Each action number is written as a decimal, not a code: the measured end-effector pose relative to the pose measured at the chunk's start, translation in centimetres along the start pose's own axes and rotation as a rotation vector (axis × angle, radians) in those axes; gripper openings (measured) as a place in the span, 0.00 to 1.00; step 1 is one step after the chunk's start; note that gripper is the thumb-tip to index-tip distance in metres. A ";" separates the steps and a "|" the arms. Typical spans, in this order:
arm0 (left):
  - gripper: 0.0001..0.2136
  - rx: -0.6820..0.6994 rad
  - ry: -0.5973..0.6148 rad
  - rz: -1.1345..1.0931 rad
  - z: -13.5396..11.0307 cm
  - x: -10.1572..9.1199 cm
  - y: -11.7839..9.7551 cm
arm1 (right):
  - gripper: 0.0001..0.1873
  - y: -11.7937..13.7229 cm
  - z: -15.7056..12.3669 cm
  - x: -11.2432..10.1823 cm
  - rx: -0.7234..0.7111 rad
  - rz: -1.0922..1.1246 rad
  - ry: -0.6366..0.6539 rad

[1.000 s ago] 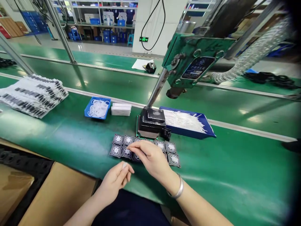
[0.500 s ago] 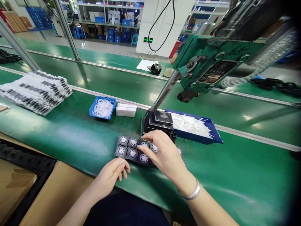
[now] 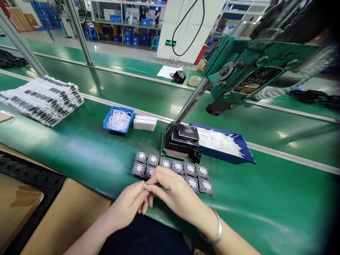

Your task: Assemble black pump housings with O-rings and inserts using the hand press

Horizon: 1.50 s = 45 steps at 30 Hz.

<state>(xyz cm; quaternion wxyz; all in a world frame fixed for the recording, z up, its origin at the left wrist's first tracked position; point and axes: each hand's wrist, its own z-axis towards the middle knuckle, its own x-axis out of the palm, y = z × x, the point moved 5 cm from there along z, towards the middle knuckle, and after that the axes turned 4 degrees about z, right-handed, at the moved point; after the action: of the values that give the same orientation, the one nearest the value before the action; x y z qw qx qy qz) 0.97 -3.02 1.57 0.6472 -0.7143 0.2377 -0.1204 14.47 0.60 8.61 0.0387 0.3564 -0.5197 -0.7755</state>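
Note:
My left hand [image 3: 129,203] and my right hand [image 3: 170,187] meet in front of my body, their fingertips pinched together at one spot. Something small and pale may sit between them, too hidden to name. Just beyond lie two rows of small square black fans [image 3: 190,168] with white blades, side by side on the green bench. My right hand covers part of the front row. A black press base [image 3: 176,143] stands right behind the fans, under the green press head [image 3: 239,71].
A blue tray of white rings [image 3: 118,119] sits beyond the fans to the left, near a white stack of strips [image 3: 145,123]. Right of the press is a blue bin of white strips [image 3: 221,141]. Layered white-and-black stacks [image 3: 44,99] lie at far left.
My right hand has come down and left from over the fans to meet my left hand at the fingertips. More of the fans on the right now shows. The view has shifted slightly.

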 end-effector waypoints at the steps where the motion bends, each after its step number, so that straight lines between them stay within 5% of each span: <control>1: 0.19 0.007 -0.006 -0.004 0.0 0.1 0.0 | 0.11 -0.1 0.0 0.2 0.009 -0.004 -0.012; 9: 0.20 0.041 -0.161 -0.244 -0.2 0.5 1.0 | 0.14 0.1 0.6 0.3 -0.051 0.023 0.006; 12: 0.21 -0.002 -0.235 -0.350 -0.1 0.3 1.3 | 0.11 -0.3 1.7 -1.5 -0.018 0.109 -0.186; 15: 0.22 -0.049 -0.182 -0.392 0.0 0.6 1.5 | 0.06 -1.6 3.3 -2.9 0.082 0.088 -0.342; 27: 0.22 -0.104 -0.151 -0.435 0.0 0.2 2.5 | 0.02 -3.6 6.3 -0.6 -0.025 -0.450 -0.146; 31: 0.23 -0.106 -0.133 -0.425 0.1 0.4 2.4 | 0.09 -2.9 6.9 -0.6 -0.077 -0.651 -0.070; 33: 0.22 -0.095 -0.122 -0.417 0.0 0.5 2.2 | 0.13 -1.6 6.8 -1.5 -0.122 -0.721 -0.146; 36: 0.22 -0.074 -0.111 -0.408 0.0 0.4 2.0 | 0.14 0.6 5.6 -2.8 -0.149 -0.588 -0.226; 41: 0.21 0.006 -0.116 -0.318 -0.2 0.2 1.8 | 0.03 1.4 2.5 0.3 -0.062 -0.168 0.232; 45: 0.21 0.035 -0.117 -0.328 -0.1 0.7 1.6 | 0.09 0.4 1.7 1.0 -0.003 -0.066 0.163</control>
<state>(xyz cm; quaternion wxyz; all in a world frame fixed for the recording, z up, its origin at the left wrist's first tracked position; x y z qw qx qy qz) 1.18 -3.55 -0.10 0.6438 -0.7379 0.0777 -0.1870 12.59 1.29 8.75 0.0559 0.4352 -0.5018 -0.7455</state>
